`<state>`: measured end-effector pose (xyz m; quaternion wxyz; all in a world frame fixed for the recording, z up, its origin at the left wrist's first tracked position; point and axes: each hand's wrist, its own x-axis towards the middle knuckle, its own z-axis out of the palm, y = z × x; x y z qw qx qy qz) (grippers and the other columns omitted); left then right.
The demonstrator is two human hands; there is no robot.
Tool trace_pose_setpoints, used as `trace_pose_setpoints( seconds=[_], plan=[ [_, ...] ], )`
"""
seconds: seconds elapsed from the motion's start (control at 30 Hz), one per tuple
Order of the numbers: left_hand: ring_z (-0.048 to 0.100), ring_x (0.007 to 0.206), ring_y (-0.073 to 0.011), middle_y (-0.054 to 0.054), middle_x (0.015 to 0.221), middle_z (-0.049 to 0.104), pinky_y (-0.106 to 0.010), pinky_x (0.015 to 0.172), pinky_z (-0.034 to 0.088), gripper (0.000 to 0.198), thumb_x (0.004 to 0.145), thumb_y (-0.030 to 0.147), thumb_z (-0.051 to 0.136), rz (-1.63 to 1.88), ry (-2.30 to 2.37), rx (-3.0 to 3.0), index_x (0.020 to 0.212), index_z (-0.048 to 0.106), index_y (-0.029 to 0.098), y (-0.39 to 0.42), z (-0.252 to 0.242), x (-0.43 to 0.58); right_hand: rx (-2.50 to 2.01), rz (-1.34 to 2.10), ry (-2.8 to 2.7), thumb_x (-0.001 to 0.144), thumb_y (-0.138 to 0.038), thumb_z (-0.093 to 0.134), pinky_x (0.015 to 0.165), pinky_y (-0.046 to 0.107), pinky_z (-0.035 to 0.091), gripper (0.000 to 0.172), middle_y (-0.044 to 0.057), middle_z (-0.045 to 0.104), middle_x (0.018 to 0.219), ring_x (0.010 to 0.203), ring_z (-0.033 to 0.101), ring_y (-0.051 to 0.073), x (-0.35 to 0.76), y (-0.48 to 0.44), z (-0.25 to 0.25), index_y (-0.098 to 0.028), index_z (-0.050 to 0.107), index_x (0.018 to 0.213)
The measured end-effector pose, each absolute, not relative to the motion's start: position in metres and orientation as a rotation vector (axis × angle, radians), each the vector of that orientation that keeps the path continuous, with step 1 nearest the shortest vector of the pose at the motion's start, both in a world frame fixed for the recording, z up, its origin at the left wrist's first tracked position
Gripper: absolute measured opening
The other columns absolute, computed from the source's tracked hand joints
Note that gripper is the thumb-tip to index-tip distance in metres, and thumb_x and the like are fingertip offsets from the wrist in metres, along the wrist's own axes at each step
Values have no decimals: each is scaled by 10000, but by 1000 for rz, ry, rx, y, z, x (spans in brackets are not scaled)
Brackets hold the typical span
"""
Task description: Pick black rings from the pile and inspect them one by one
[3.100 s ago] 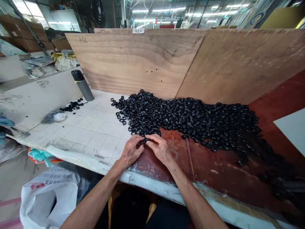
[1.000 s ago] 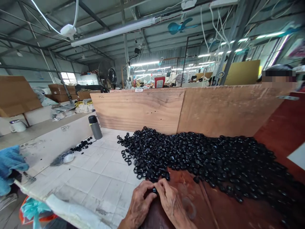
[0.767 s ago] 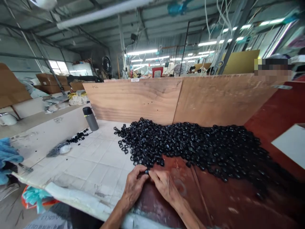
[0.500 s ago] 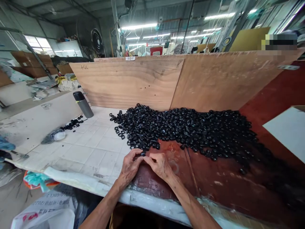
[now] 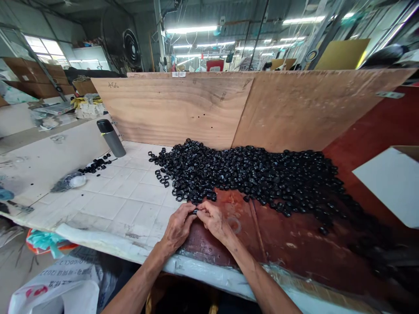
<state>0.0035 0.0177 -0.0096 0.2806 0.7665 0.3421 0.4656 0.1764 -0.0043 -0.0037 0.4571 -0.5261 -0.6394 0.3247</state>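
A big heap of small black plastic rings (image 5: 262,179) covers the bench from the middle to the far right. At the heap's near edge my left hand (image 5: 177,227) and my right hand (image 5: 214,222) meet fingertip to fingertip. Both pinch a single black ring (image 5: 195,212) between them. The fingers of each hand are curled shut around it. My forearms come up from the bottom of the picture over the bench's front edge.
Plywood boards (image 5: 183,109) wall in the back of the bench. A grey flask (image 5: 111,138) stands at the left by a few loose black rings (image 5: 94,165) and a small clear bag (image 5: 68,181). A white plastic sack (image 5: 59,288) lies below the white-tiled bench top (image 5: 127,196).
The camera swung up to the ceiling and workshop, then dropped back down to the bench. My hands stayed together at the heap's near edge, pinching a ring throughout.
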Motion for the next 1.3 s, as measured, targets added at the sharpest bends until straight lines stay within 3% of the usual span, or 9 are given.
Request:
trace_pose_setpoints(
  seconds=[0.17, 0.27, 0.33, 0.4, 0.5, 0.63, 0.93, 1.07, 1.3],
  plan=[
    [673, 818, -173, -34, 943, 725, -281, 758, 535, 190, 873, 211, 620, 782, 946, 2045, 1046, 697, 205, -1, 16, -17, -1504, 670, -1477, 873, -374, 619, 528, 249, 408, 273, -16, 585, 572, 536, 553, 153, 192, 2, -1, -193, 632, 670],
    [579, 610, -131, 16, 694, 663, -223, 543, 402, 183, 845, 348, 686, 352, 893, 1971, 831, 726, 170, -7, 29, -28, -1708, 275, -1279, 811, -273, 623, 673, 320, 497, 138, 71, 673, 836, 693, 624, 212, 206, 11, -7, -171, 688, 876],
    [530, 555, -123, 23, 591, 603, -227, 506, 340, 368, 874, 470, 646, 276, 967, 1931, 693, 694, 153, -3, 30, -25, -1756, 158, -1284, 737, -181, 622, 760, 365, 524, 343, 134, 662, 1041, 805, 648, 245, 211, 16, -15, -144, 674, 1074],
    [520, 556, -127, 20, 584, 586, -236, 525, 344, 424, 910, 496, 588, 434, 1148, 1934, 671, 666, 155, 6, 24, -14, -1733, 154, -1394, 712, -135, 618, 822, 385, 527, 458, 144, 652, 1105, 897, 657, 265, 212, 20, -22, -146, 645, 1170],
    [590, 664, -160, 6, 725, 645, -259, 641, 427, 195, 881, 362, 646, 768, 1344, 2022, 930, 696, 179, 24, 11, 7, -1674, 185, -1542, 754, -138, 620, 859, 395, 517, 398, 118, 679, 1056, 957, 655, 273, 208, 21, -29, -168, 645, 1149],
    [630, 701, -184, 2, 770, 668, -283, 697, 457, 297, 863, 224, 659, 788, 1421, 2199, 1159, 651, 224, 40, -3, 21, -1662, 253, -1541, 761, -155, 639, 804, 376, 516, 329, 102, 685, 990, 872, 657, 252, 202, 20, -29, -159, 625, 1089],
    [670, 787, -209, -41, 887, 724, -295, 735, 466, 111, 912, 263, 647, 750, 1530, 2279, 1009, 692, 232, 38, -6, 27, -1652, 256, -1687, 795, -189, 661, 761, 328, 477, 169, 82, 654, 959, 840, 630, 234, 201, 15, -21, -184, 628, 960],
    [665, 794, -212, -42, 896, 705, -292, 727, 477, 196, 909, 326, 667, 797, 1538, 2278, 1080, 673, 229, 34, -9, 29, -1586, 327, -1746, 827, -169, 626, 723, 299, 460, 92, 52, 656, 877, 773, 611, 204, 198, 12, -16, -188, 649, 914],
    [659, 824, -188, -36, 894, 691, -287, 775, 493, 173, 926, 142, 549, 857, 1466, 2229, 981, 693, 223, 36, -9, 25, -1474, 453, -1719, 819, -195, 622, 672, 266, 454, 96, 25, 656, 845, 687, 584, 158, 200, 2, -7, -183, 688, 887]
  ],
)
